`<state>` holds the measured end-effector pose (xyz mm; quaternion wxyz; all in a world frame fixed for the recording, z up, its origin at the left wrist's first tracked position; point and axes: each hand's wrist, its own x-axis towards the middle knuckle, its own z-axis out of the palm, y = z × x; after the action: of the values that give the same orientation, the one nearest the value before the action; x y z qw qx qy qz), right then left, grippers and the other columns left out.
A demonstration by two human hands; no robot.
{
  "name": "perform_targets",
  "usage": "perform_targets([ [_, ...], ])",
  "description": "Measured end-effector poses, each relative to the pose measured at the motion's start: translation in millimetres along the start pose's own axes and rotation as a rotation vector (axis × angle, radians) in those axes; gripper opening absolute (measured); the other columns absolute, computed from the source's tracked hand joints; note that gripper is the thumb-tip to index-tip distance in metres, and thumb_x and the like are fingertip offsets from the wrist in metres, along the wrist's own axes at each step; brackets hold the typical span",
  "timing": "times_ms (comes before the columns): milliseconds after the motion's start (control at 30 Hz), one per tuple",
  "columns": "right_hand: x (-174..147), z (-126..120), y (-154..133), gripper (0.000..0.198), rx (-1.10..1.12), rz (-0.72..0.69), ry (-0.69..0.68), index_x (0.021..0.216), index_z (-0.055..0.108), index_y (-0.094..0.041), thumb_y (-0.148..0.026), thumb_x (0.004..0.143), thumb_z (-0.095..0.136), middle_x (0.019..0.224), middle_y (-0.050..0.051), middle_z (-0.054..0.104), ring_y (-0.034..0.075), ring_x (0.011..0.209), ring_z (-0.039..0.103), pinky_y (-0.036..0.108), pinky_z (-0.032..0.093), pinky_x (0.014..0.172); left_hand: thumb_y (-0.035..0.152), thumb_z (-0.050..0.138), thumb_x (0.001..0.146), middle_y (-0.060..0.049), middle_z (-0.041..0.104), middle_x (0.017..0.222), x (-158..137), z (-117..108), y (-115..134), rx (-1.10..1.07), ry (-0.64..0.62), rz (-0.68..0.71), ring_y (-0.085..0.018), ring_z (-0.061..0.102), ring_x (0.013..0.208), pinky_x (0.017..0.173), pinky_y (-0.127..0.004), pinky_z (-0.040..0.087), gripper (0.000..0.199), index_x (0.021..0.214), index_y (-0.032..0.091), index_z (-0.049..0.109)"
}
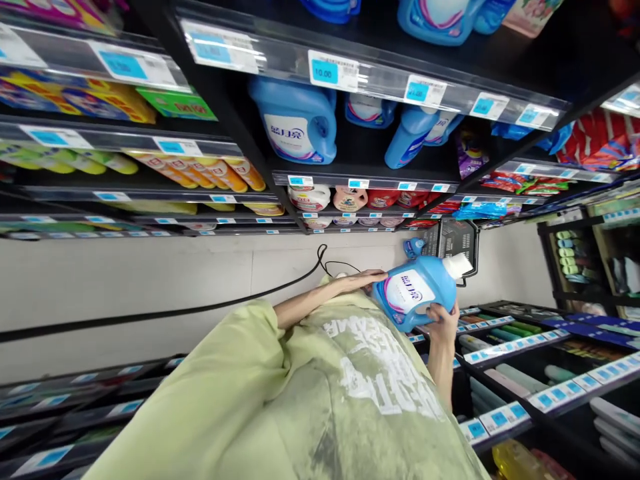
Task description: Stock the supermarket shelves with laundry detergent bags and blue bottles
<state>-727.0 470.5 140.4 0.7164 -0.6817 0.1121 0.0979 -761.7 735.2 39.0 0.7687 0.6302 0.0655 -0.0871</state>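
Observation:
A blue laundry detergent bottle (423,287) with a white cap and a white label lies tilted sideways between my hands, in front of my green shirt. My left hand (367,279) presses against its bottom end; the fingers there are partly hidden behind the bottle. Around the handle near the cap end, my right hand (444,317) is closed. Beyond the bottle, a second, smaller blue bottle (413,248) is down by the floor, beside a dark shopping basket (457,240).
Shelves ahead hold more detergent, including a large blue jug (296,123), above price tags. A black cable (200,310) runs across the pale floor (220,263) at left. Another shelf (520,373) with rolled goods stands close on the right.

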Motion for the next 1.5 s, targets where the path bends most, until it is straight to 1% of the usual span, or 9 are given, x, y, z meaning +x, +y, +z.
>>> perform_targets([
  [100, 4, -7, -37, 0.044, 0.153, -0.019, -0.007, 0.074, 0.036, -0.025, -0.015, 0.062, 0.077, 0.053, -0.015, 0.030, 0.003, 0.042, 0.020, 0.019, 0.025, 0.043, 0.052, 0.082, 0.081, -0.012, 0.076, 0.123, 25, 7, 25, -0.006, -0.322, -0.091, -0.027, 0.071, 0.110, 0.094, -0.035, 0.057, 0.064, 0.130, 0.013, 0.069],
  [167, 8, -10, -59, 0.047, 0.198, -0.046, 0.005, 0.071, 0.033, -0.024, -0.013, 0.061, 0.077, 0.051, -0.015, 0.028, 0.003, 0.041, 0.020, 0.018, 0.024, 0.042, 0.048, 0.087, 0.075, -0.013, 0.069, 0.137, 37, 20, 40, -0.025, -0.352, -0.016, -0.032, 0.064, 0.126, 0.102, -0.040, 0.054, 0.078, 0.141, 0.013, 0.062],
  [367, 18, -26, -120, 0.047, 0.292, -0.053, 0.096, 0.067, 0.034, -0.023, -0.015, 0.056, 0.079, 0.053, -0.013, 0.031, 0.002, 0.043, 0.018, 0.016, 0.021, 0.040, 0.052, 0.098, 0.058, -0.015, 0.067, 0.132, 54, 73, 68, -0.065, -0.238, 0.101, -0.036, 0.065, 0.122, 0.106, -0.051, 0.054, 0.099, 0.139, 0.015, 0.053],
  [533, 11, -43, -155, 0.044, 0.358, -0.060, 0.119, 0.070, 0.035, -0.023, -0.019, 0.059, 0.078, 0.056, -0.013, 0.031, 0.002, 0.045, 0.016, 0.015, 0.021, 0.039, 0.061, 0.099, 0.052, -0.013, 0.064, 0.132, 59, 105, 80, -0.116, -0.276, 0.192, -0.033, 0.067, 0.119, 0.104, -0.053, 0.057, 0.113, 0.141, 0.020, 0.042],
  [867, -6, -41, -177, 0.036, 0.303, -0.122, 0.092, 0.079, 0.045, -0.024, -0.015, 0.061, 0.076, 0.056, -0.013, 0.036, 0.002, 0.043, 0.022, 0.015, 0.022, 0.041, 0.063, 0.098, 0.051, -0.018, 0.060, 0.142, 62, 113, 90, -0.091, -0.281, 0.250, -0.039, 0.058, 0.135, 0.115, -0.056, 0.049, 0.114, 0.141, 0.019, 0.044],
  [1033, -2, -27, -158, 0.047, 0.238, -0.117, 0.133, 0.095, 0.057, -0.024, -0.012, 0.057, 0.080, 0.053, -0.014, 0.040, 0.002, 0.039, 0.025, 0.017, 0.020, 0.039, 0.045, 0.104, 0.046, -0.018, 0.064, 0.142, 59, 106, 80, -0.218, -0.307, -0.026, -0.039, 0.059, 0.132, 0.114, -0.051, 0.049, 0.113, 0.141, 0.017, 0.051],
  [1200, 11, -14, -111, 0.066, 0.222, 0.039, 0.188, 0.106, 0.055, -0.024, -0.014, 0.050, 0.088, 0.053, -0.014, 0.045, 0.002, 0.035, 0.025, 0.019, 0.021, 0.038, 0.022, 0.104, 0.041, -0.019, 0.069, 0.135, 49, 84, 46, -0.343, -0.255, -0.202, -0.040, 0.061, 0.128, 0.108, -0.047, 0.050, 0.105, 0.136, 0.015, 0.061],
  [1400, 1, 5, -27, 0.073, 0.185, 0.227, 0.331, 0.116, 0.052, -0.031, -0.025, 0.050, 0.085, 0.050, -0.014, 0.040, 0.010, 0.036, 0.032, 0.023, 0.025, 0.040, 0.021, 0.103, 0.040, -0.018, 0.068, 0.138, 19, 49, -6, -0.419, -0.211, -0.428, -0.043, 0.059, 0.132, 0.111, -0.052, 0.048, 0.101, 0.133, 0.020, 0.066],
  [1500, -9, 18, 33, 0.066, 0.039, 0.192, 0.420, 0.109, 0.058, -0.047, -0.032, 0.048, 0.077, 0.060, -0.008, 0.053, 0.023, 0.042, 0.050, 0.035, 0.037, 0.042, 0.031, 0.105, 0.039, -0.017, 0.069, 0.135, 16, 26, -30, -0.289, -0.072, -0.555, -0.043, 0.061, 0.130, 0.108, -0.052, 0.050, 0.101, 0.132, 0.024, 0.067],
])
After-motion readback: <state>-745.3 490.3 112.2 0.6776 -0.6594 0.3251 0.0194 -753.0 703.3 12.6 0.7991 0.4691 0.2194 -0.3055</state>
